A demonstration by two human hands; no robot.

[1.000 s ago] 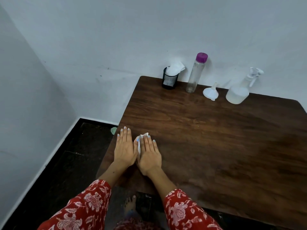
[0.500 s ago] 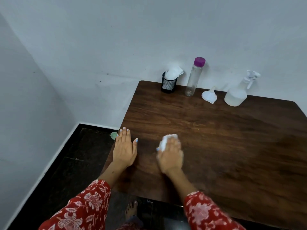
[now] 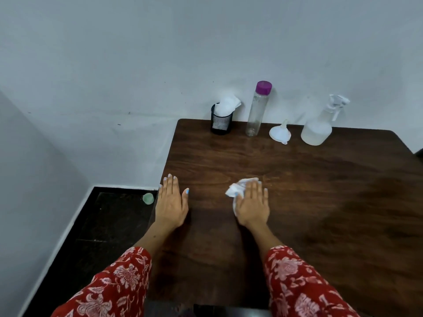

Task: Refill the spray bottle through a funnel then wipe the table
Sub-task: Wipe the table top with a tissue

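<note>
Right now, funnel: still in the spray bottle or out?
Out. The funnel lies tipped on the table, between the clear bottle and the spray bottle, apart from both.

sleeves (image 3: 121, 282): red, pale floral print | nails (image 3: 186, 191): light blue polish

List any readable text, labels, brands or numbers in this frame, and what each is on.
None readable.
Clear bottle with the purple cap: no label or print visible.
Spray bottle: no label visible.
Funnel: plain white.
Black mesh cup holding tissues: no print visible.
Crumpled tissue under the right hand: blank.
Sleeves: floral pattern only, no writing.
</note>
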